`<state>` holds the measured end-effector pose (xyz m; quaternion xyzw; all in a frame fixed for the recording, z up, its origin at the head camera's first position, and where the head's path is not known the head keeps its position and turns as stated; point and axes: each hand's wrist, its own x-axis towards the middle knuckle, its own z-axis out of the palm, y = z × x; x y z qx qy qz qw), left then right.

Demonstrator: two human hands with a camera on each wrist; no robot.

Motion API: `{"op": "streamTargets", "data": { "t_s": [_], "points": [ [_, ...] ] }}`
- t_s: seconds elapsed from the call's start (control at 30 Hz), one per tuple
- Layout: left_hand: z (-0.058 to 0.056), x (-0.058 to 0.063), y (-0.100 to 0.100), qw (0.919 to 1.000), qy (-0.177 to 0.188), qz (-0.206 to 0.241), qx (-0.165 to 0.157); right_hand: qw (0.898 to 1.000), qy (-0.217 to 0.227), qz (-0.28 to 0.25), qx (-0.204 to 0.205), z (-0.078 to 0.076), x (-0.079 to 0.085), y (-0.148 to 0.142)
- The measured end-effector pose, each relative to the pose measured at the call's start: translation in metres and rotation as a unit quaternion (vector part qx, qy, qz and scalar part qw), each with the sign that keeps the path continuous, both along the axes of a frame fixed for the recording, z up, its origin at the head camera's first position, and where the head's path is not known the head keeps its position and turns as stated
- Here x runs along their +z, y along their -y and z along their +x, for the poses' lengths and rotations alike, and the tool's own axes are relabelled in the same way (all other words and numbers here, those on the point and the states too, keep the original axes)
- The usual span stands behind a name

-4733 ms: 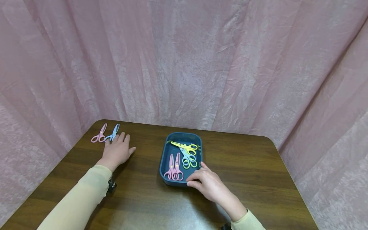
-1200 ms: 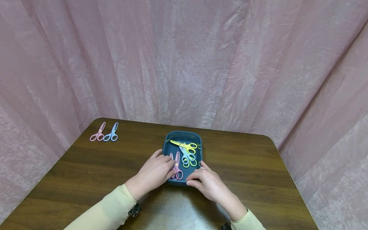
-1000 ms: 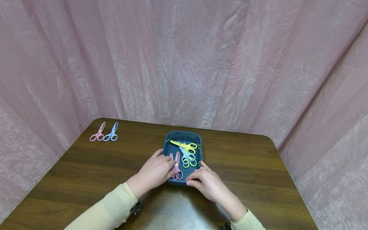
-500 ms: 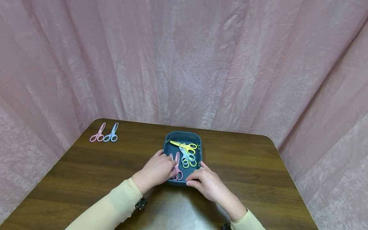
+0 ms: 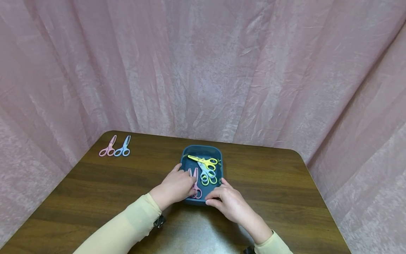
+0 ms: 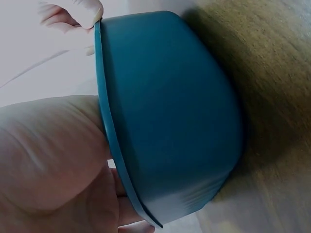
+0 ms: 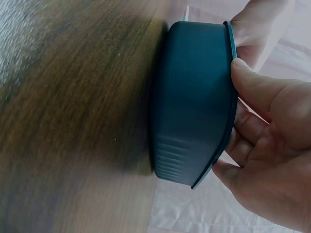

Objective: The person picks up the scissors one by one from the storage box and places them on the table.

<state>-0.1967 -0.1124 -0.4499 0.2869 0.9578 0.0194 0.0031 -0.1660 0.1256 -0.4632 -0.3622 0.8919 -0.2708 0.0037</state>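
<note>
A dark blue-green plastic bin stands on the table with several scissors inside. My left hand reaches over its left rim, fingers bent down onto two pairs of pink scissors. The bin wall hides those fingertips in the left wrist view, so I cannot tell whether they pinch a handle. My right hand pinches the bin's near right rim, thumb outside and fingers inside, as the right wrist view shows. Yellow scissors lie across light blue scissors farther back in the bin; yellow-green handles show beneath.
Pink scissors and blue scissors lie side by side at the far left of the wooden table. Pink curtains hang behind the table and at its sides.
My left hand has come from beside the blue scissors at far left to the bin, then edged slightly rightward over the pink scissors. My right hand has stayed on the rim.
</note>
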Motion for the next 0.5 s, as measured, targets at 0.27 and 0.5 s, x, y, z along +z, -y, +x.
{"op": "streamTargets", "data": {
  "t_s": [0.27,0.5],
  "points": [
    [-0.0002,0.0011,-0.0017,1.0000,0.004,-0.009,0.002,1.000,-0.005,0.000,0.003,-0.0002,-0.0006,-0.0002],
    [-0.0032,-0.0037,-0.0013,0.9999,0.016,-0.002,0.001,1.000,-0.011,-0.002,0.004,0.0003,-0.0003,-0.0013]
  ]
}}
